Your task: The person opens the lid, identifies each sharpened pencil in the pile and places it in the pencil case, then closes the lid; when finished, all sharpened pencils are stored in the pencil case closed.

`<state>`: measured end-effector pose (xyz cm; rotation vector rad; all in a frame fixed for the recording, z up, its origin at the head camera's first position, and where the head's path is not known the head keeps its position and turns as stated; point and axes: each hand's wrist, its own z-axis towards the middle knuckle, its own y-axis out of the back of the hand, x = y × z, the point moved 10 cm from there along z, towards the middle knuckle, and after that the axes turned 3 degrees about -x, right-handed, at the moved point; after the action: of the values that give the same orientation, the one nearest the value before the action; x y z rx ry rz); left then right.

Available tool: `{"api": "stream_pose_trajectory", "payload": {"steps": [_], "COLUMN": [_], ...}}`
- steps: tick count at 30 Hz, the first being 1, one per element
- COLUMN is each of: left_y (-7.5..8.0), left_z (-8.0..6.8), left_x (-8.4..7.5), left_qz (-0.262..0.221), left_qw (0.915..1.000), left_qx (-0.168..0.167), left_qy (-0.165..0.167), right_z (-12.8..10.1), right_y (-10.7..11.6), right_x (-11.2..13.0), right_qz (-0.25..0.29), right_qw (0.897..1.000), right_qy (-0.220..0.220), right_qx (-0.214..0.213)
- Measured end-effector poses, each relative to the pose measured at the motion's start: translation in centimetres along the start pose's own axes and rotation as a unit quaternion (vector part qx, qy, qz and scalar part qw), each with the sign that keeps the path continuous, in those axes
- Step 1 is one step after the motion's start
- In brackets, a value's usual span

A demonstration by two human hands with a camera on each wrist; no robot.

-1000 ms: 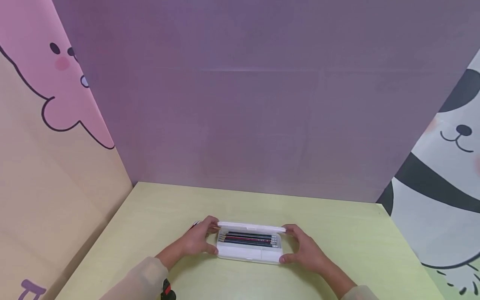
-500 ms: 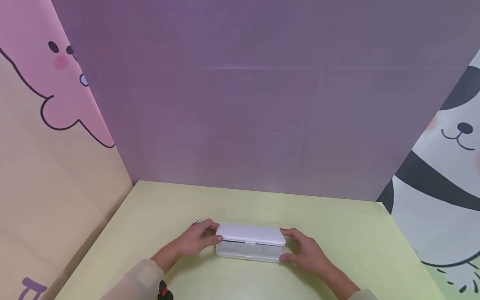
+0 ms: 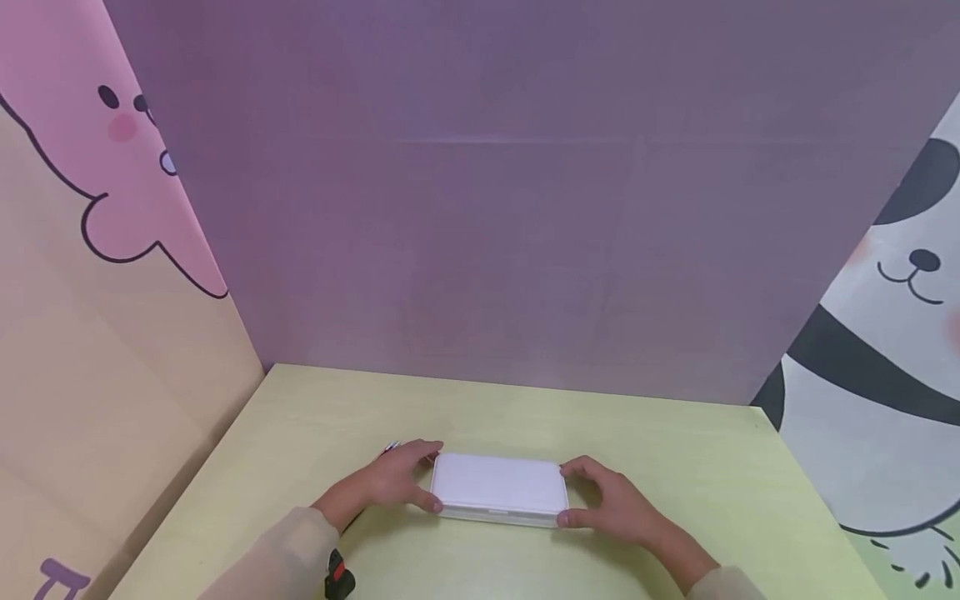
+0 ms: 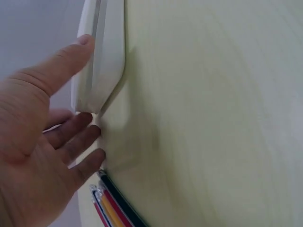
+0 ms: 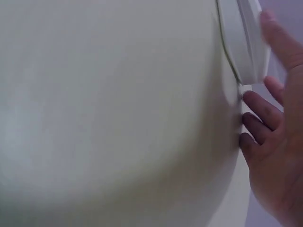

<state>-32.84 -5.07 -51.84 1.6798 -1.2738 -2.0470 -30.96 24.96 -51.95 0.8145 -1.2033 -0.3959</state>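
A white pencil case (image 3: 498,485) lies on the table with its lid down, so what is inside is hidden. My left hand (image 3: 393,478) holds its left end, the thumb at the front corner and the fingers toward the back. At the opposite end my right hand (image 3: 617,508) grips the case the same way, thumb in front and fingertips at the rear corner. In the left wrist view the left thumb rests on the side of the case near the lid seam. Several loose pencils (image 4: 113,205) lie just beyond the left hand, mostly covered by it in the head view.
The pale yellow table (image 3: 675,450) reaches back to a purple wall panel (image 3: 510,250). Side panels carry a pink cartoon figure (image 3: 135,192) and a panda (image 3: 900,417). A black and red object (image 3: 339,577) sits by the left sleeve.
The pencil case's lid has swung down toward the front, covering the row of pencils seen inside earlier. The left thumb has shifted down to the front corner; the right hand stays nearly in place.
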Motion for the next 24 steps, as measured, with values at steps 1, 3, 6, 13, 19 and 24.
{"api": "stream_pose_trajectory", "payload": {"steps": [1,3,6,13,19,24], "left_y": [0.0,0.0,0.0,-0.1,-0.3,-0.5], "left_z": [0.1,0.2,0.3,0.2,0.1,0.2], "left_x": [-0.1,-0.3,-0.2,0.3,0.6,0.9], "left_qz": [0.012,0.038,0.080,0.080,0.093,0.112], "left_qw": [0.9999,0.9992,0.9968,0.9964,0.9954,0.9936], "left_qx": [0.003,0.005,0.008,0.000,-0.011,-0.012], "left_qy": [0.000,-0.002,0.002,0.026,0.019,0.010], "right_z": [0.1,0.4,0.7,1.2,1.2,1.0], "right_y": [0.0,-0.1,-0.2,-0.2,-0.3,-0.5], "right_x": [0.0,0.1,0.2,0.3,0.3,0.0], "right_qz": [-0.006,-0.019,-0.042,-0.060,-0.071,-0.084], "right_qw": [1.000,1.000,0.999,0.997,0.996,0.995], "right_qy": [0.002,0.002,0.004,-0.007,-0.017,-0.015], "right_qx": [0.005,0.013,0.024,0.043,0.051,0.044]}}
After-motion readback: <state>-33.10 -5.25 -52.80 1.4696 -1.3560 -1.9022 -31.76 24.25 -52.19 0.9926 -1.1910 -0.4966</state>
